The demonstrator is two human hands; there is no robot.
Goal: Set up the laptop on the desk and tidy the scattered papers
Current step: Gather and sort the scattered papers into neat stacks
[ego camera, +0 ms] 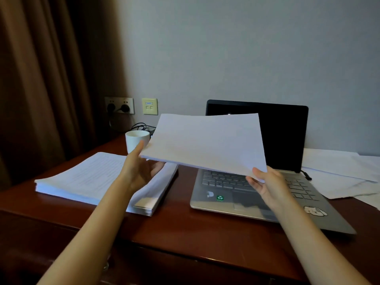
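Aloft over the reddish-brown wooden table (pixel 185 229), a thin sheaf of plain white paper (pixel 205 140) is held nearly flat, its top face blank. The left hand (pixel 137 169) grips its near-left corner, thumb on the edge and fingers beneath, and the right hand (pixel 269 188) pinches the near-right corner. The sheaf covers the lower left of the dark screen of an open silver laptop (pixel 283 136) and part of its keyboard. Left of the laptop lies a thick stack of printed white pages (pixel 86 177) — the print too blurred to read. Loose white sheets (pixel 339 167) on the right are cut off by the frame. A white ceramic cup (pixel 136 139) stands behind the stack — its contents cannot be seen.
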